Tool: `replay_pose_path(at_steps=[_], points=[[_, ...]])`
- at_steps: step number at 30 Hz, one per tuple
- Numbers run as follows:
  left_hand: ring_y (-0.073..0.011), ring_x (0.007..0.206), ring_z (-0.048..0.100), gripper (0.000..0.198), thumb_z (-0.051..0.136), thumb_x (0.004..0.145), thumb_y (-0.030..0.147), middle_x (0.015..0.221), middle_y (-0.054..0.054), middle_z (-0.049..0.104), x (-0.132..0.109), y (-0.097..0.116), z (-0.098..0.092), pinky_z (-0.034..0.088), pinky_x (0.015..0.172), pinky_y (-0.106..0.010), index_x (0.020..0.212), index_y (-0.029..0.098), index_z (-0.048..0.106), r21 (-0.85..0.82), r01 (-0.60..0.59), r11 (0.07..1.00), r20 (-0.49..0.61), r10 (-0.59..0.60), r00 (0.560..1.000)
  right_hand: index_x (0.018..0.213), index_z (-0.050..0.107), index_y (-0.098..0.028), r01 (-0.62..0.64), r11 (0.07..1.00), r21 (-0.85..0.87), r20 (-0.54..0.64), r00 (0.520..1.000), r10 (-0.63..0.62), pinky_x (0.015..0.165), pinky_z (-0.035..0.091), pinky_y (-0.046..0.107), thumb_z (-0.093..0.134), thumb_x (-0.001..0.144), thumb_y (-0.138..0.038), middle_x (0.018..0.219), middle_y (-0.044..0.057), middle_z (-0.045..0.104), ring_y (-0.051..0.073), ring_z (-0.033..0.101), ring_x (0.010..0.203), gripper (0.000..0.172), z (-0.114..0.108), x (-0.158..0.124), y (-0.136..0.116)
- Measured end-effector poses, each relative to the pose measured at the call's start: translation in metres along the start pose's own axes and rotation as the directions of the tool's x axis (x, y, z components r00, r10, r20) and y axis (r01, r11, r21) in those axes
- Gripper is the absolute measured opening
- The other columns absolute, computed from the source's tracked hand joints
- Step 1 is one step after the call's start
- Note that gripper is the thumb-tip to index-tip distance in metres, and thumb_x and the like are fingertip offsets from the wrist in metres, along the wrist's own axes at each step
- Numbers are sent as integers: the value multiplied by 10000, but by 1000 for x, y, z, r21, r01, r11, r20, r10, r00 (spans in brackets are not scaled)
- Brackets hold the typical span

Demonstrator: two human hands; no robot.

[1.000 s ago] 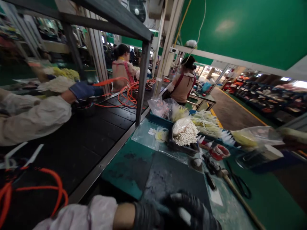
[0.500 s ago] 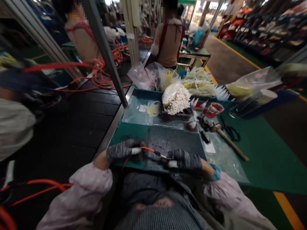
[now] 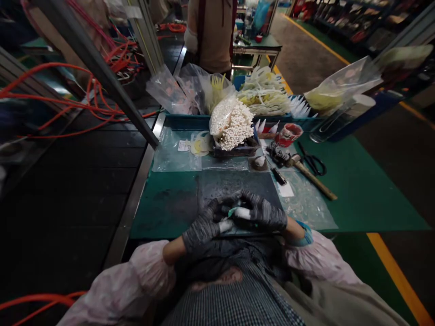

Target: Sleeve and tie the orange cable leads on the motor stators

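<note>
My left hand point(image 3: 203, 226) and my right hand point(image 3: 263, 213), both in dark knit gloves, meet at the near edge of the green worktable point(image 3: 360, 190). Between the fingertips they pinch a small white-and-teal part point(image 3: 237, 212); what it joins to is hidden by the fingers. The orange cable that ran between the hands is not visible here. A bundle of white connector ends point(image 3: 231, 124) lies at the back of the table, well beyond both hands.
A black conveyor belt point(image 3: 78, 181) runs along the left with orange cables point(image 3: 84, 104) piled far back. Behind the bundle sit plastic bags point(image 3: 190, 93), a red tape roll point(image 3: 288, 134), scissors point(image 3: 312, 160) and a wooden-handled tool point(image 3: 314, 180). A person stands ahead at another bench point(image 3: 210, 31).
The view tilted further down. My hands, spread apart with an orange cable stretched between them half a second ago, have come together on the small part.
</note>
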State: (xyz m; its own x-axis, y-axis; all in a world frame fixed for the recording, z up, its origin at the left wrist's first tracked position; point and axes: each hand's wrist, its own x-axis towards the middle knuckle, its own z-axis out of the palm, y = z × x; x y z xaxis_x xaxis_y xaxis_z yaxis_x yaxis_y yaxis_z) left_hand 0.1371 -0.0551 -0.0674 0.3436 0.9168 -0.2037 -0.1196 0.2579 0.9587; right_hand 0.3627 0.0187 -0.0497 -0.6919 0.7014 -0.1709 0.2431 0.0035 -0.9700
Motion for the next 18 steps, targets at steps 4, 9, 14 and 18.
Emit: replay_pose_path(at_steps=[4, 9, 14, 18], points=[[-316, 1177, 711, 399, 736, 960, 540, 1227, -105, 785, -3, 3, -9, 524, 1142, -494, 1143, 188, 770, 160, 10, 987, -127, 11, 992, 1354, 659, -232, 146, 989, -7, -50, 988, -146, 949, 622, 363, 640, 1063, -557, 1227, 82, 766, 218, 737, 1098, 437, -6, -1, -8], [-309, 1095, 728, 410, 749, 926, 539, 1102, -111, 799, -2, 18, -23, 560, 1055, -445, 1064, 156, 788, 202, 51, 978, -140, -23, 990, 1519, 623, -307, 585, 788, -191, 174, 811, -559, 1114, 578, 388, 791, 992, -477, 1458, 108, 632, 235, 662, 1333, 578, -2, 4, -8], [-253, 935, 707, 440, 812, 828, 564, 957, -72, 786, 0, 23, -31, 553, 872, -338, 947, 140, 789, 136, 125, 983, -128, -107, 986, 1408, 710, -236, 677, 627, -385, 269, 733, -625, 964, 636, 324, 598, 1096, -219, 1269, 128, 764, 187, 756, 1100, 331, 5, 8, -9], [-208, 835, 662, 442, 820, 808, 581, 848, -41, 745, -3, 28, -28, 523, 798, -303, 833, 142, 769, 122, 57, 991, -146, -39, 988, 1104, 821, -229, 443, 892, -91, 66, 897, -438, 850, 646, 288, 760, 1017, -364, 1044, 82, 828, 178, 785, 909, 171, 8, 11, -14]])
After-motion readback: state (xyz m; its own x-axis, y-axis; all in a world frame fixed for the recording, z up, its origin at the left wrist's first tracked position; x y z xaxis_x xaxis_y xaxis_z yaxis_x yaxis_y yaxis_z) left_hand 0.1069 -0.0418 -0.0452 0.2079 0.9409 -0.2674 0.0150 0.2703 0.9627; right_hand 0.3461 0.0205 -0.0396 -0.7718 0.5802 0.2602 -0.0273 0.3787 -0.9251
